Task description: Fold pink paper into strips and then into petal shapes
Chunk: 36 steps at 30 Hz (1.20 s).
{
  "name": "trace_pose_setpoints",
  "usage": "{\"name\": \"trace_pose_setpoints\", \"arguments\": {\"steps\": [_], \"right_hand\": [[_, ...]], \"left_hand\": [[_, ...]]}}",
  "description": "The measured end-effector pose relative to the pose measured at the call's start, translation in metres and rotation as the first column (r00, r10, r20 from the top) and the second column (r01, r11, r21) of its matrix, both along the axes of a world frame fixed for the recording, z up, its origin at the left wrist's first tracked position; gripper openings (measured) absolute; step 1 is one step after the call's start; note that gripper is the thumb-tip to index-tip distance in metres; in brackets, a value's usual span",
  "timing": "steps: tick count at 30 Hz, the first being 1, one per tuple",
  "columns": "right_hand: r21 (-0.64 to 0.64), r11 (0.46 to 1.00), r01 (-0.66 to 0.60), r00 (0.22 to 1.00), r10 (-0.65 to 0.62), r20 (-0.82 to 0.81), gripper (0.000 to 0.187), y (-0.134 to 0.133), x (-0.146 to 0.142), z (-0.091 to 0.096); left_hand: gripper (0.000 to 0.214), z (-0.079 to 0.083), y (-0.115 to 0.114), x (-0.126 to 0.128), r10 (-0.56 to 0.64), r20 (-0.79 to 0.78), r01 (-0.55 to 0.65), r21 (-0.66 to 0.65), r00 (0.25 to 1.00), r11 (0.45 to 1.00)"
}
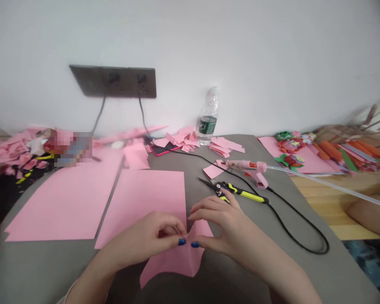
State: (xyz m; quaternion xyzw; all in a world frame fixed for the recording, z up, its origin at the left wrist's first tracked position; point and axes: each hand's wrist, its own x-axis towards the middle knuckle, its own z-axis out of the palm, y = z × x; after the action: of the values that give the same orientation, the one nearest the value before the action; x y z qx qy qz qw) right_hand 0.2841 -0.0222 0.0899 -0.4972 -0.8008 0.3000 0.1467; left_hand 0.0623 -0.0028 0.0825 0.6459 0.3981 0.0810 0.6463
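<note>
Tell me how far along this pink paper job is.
Done: cut pink paper pieces lie heaped by the wall, and finished-looking flowers sit on a pink sheet. In hand: left hand and right hand pinch a folded pink sheet. Remaining: flat pink sheets lie unfolded.

Your left hand [148, 236] curls into a pinch, while your right hand [217, 226] spreads its fingers [205, 207] above the thumb, both forearms [272, 266] angling inward until your blue-nailed thumbs [190, 243] lie just apart.
</note>
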Motion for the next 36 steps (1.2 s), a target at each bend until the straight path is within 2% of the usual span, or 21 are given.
{"name": "trace_pose_setpoints", "arguments": {"steps": [2, 4, 9, 13, 20, 26, 36], "right_hand": [[-0.062, 0.995, -0.079, 0.993, 0.073, -0.092, 0.016, -0.001, -0.001, -0.002], [-0.133, 0.984, -0.117, 0.982, 0.095, -0.162, 0.006, -0.002, -0.003, -0.003], [-0.205, 0.965, -0.165, 0.954, 0.103, -0.283, 0.024, -0.003, -0.007, -0.005], [-0.258, 0.945, -0.203, 0.919, 0.093, -0.382, 0.019, -0.004, -0.005, -0.004], [-0.301, 0.940, -0.160, 0.880, -0.002, -0.474, 0.017, -0.007, -0.006, -0.004], [-0.272, 0.955, -0.119, 0.843, -0.048, -0.536, 0.015, -0.011, -0.008, -0.008], [-0.287, 0.950, -0.121, 0.821, -0.067, -0.567, 0.022, -0.008, -0.011, -0.006]], "left_hand": [[0.012, -0.002, 0.000, 0.000, -0.010, 0.028, 0.009, 0.027, 1.000, 1.000], [0.013, -0.004, -0.001, -0.001, -0.010, 0.040, 0.008, 0.029, 0.999, 1.000], [0.013, -0.001, 0.000, -0.002, -0.016, 0.014, 0.016, 0.032, 1.000, 0.999], [0.015, 0.001, 0.000, -0.003, -0.050, 0.055, 0.048, 0.038, 0.997, 0.998], [0.014, 0.000, -0.004, -0.002, -0.057, 0.121, 0.034, 0.181, 0.991, 0.983], [0.014, 0.005, -0.007, -0.003, -0.052, 0.120, 0.015, 0.296, 0.991, 0.955], [0.019, 0.005, -0.006, -0.003, -0.009, 0.180, -0.041, 0.274, 0.984, 0.961]]}}
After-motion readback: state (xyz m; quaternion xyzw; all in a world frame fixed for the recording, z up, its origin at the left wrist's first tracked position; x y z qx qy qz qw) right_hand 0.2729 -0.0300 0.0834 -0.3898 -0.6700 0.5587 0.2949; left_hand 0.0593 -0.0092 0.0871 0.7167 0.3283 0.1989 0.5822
